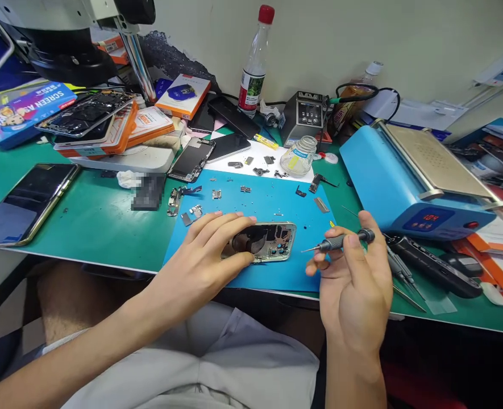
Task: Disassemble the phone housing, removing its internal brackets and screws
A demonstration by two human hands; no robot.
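Observation:
An opened phone frame (272,241) lies on the blue mat (277,199) near the table's front edge. My left hand (206,258) rests on the frame's left half, fingers curled over it, holding it down. My right hand (353,278) is just right of the frame, palm up, fingers closed around a small precision screwdriver (340,241). The screwdriver's tip points left toward the frame, a short gap away. Several small metal parts and brackets (194,212) lie scattered on the mat behind the frame.
A blue heating machine (408,176) stands at the right, with tools (430,267) in front of it. A glass jar (299,158), a bottle (253,68) and a soldering station (304,116) stand behind. Phones (25,201) and boxes (106,133) crowd the left under a microscope (72,34).

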